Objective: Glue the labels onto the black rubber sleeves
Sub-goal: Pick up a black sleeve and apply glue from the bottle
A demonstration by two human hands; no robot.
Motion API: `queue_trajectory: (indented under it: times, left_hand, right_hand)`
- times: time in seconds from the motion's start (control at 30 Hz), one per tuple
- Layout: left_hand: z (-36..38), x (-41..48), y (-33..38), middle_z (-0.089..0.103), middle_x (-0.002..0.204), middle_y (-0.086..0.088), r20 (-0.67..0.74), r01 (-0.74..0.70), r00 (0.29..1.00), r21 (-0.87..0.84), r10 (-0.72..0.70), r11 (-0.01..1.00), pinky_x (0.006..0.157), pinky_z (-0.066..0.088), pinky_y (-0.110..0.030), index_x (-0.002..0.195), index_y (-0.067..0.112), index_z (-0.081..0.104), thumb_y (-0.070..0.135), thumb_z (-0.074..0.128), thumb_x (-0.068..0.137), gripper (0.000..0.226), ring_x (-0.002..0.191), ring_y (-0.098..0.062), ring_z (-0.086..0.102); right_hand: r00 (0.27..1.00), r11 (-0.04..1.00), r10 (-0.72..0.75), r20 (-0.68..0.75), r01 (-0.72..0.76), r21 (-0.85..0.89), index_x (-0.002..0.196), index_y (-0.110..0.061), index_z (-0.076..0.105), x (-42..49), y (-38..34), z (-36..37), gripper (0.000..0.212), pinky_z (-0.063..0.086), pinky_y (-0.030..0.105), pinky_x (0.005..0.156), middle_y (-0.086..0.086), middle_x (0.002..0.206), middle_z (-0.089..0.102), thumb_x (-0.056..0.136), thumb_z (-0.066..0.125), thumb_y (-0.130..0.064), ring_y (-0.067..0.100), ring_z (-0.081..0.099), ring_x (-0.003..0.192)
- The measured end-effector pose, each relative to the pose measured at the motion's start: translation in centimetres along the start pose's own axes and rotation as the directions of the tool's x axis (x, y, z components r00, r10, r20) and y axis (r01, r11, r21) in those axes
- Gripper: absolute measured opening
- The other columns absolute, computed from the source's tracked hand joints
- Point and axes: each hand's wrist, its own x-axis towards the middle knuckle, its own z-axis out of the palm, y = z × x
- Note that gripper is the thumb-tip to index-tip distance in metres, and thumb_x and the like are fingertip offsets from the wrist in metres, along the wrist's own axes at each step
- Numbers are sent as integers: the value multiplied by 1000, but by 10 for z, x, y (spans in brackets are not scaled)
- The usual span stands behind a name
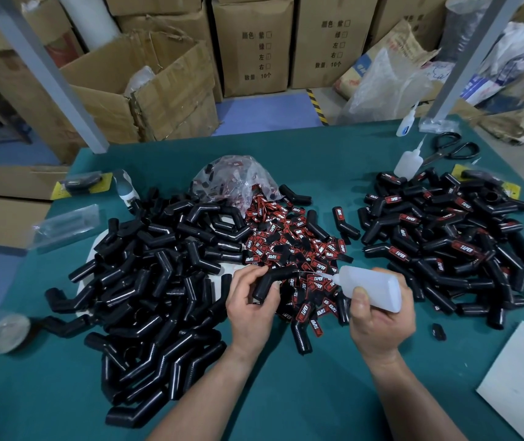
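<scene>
My left hand (251, 303) grips a bent black rubber sleeve (273, 280) above the green table. My right hand (378, 319) holds a translucent white glue bottle (370, 289) tilted on its side, its nozzle pointing left toward the sleeve's upper end. Between the hands and beyond them lies a heap of red-and-black "TAPER" labels (295, 246). A big pile of bare black sleeves (159, 281) fills the left of the table. On the right sits a pile of sleeves with labels on them (451, 240).
A clear plastic bag (235, 179) holding more labels sits behind the label heap. Two more glue bottles (408, 160) and black scissors (451, 149) lie at the back right. A white sheet (521, 386) is at the front right. Cardboard boxes (254, 43) stand behind the table.
</scene>
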Motion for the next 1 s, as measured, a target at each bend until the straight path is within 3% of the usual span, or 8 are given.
queue_trajectory:
  times: [0.13, 0.27, 0.47, 0.67, 1.0]
  left_hand:
    - [0, 0, -1, 65, 116, 14, -4, -1, 1000, 8, 1, 1000, 99, 50, -24, 112, 28, 70, 24, 73, 85, 27, 112, -13, 64]
    - [0, 0, -1, 64, 116, 15, -12, -2, 1000, 10, 2, 1000, 97, 49, -19, 112, 28, 70, 24, 73, 85, 27, 112, -12, 64]
    - [0, 1, -1, 65, 115, 13, -27, -4, 1000, -2, 4, 1000, 96, 48, -16, 112, 30, 70, 23, 73, 86, 27, 111, -13, 64]
    - [0, 1, -2, 64, 115, 11, -14, 9, 1000, -13, -10, 1000, 94, 49, -15, 112, 31, 70, 24, 74, 86, 27, 112, -12, 64]
    - [0, 1, 1, 65, 115, 7, -16, 15, 1000, -12, -15, 1000, 95, 49, -15, 112, 30, 69, 24, 73, 85, 27, 111, -9, 64]
  right_hand:
    - [1000, 1000, 2, -2, -2, 3, 100, -3, 52, 1, -2, 1, 45, 45, 11, 75, -31, 112, 59, 95, 63, -46, -5, 59, 92]
    - [1000, 1000, 15, 12, -15, 10, 100, -3, 53, 0, -1, 0, 45, 45, 12, 73, -30, 111, 58, 94, 64, -46, -4, 59, 90]
    - [1000, 1000, 14, 7, -14, -12, 101, -2, 53, -2, 3, -1, 46, 45, 12, 73, -12, 97, 56, 95, 64, -46, -4, 59, 91]
    - [1000, 1000, 15, 8, -15, 3, 101, -3, 53, -3, 5, -1, 44, 46, 14, 71, -26, 110, 59, 94, 65, -46, -1, 60, 90]
    - [999, 999, 35, 28, -35, 6, 101, -3, 53, -3, 3, -1, 45, 45, 11, 71, -25, 107, 59, 94, 64, -46, -3, 59, 89]
